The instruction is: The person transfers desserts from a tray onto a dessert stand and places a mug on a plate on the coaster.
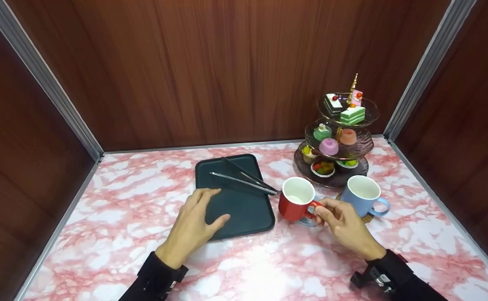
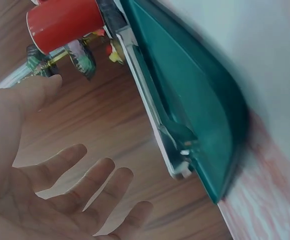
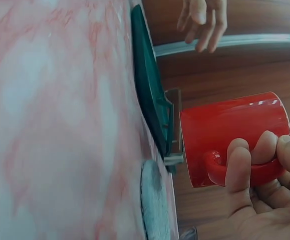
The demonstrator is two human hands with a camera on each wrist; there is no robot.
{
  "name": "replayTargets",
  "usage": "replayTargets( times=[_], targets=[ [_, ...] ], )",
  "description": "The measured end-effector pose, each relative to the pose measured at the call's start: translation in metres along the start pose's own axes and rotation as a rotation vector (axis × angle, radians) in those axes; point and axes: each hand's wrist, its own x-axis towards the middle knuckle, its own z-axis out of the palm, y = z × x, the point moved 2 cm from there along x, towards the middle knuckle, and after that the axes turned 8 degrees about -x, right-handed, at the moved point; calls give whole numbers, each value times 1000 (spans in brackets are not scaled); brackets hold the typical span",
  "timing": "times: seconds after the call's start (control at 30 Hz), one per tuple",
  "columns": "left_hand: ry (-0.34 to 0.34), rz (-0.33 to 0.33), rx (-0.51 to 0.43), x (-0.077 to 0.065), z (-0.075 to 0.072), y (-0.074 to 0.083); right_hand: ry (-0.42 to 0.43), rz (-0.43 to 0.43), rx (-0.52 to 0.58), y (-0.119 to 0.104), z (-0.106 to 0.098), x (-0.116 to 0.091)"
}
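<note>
A red mug (image 1: 292, 204) with a white inside is held by its handle in my right hand (image 1: 343, 223); the right wrist view shows fingers curled through the handle and the thumb on it. The mug (image 3: 234, 135) is upright and raised off the table, partly over a light blue coaster (image 1: 307, 221). My left hand (image 1: 192, 223) hovers over the left edge of a dark green tray (image 1: 239, 217), fingers spread and holding nothing. Metal tongs (image 1: 248, 182) lie across the tray, their joined end reaching past its right edge, near the mug.
A blue mug (image 1: 361, 196) stands on a woven brown coaster (image 1: 368, 218) to the right. Behind it rises a three-tier glass stand (image 1: 369, 144) with cakes and small desserts. Wooden panels (image 1: 227, 71) wall in the back and sides of the pink marbled table (image 1: 143, 184).
</note>
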Motion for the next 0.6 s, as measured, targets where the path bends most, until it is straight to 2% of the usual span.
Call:
replayTargets(
  times=[0.23, 0.43, 0.6],
  targets=[
    [-9, -52, 20, -7, -10, -15, 8, 62, 6, 0, -9, -2],
    [-7, -91, 45, -13, -18, -27, -9, 63, 14, -9, -15, -5],
    [5, -103, 60, -17, -25, -36, 5, 72, 3, -6, -19, -7]
  ],
)
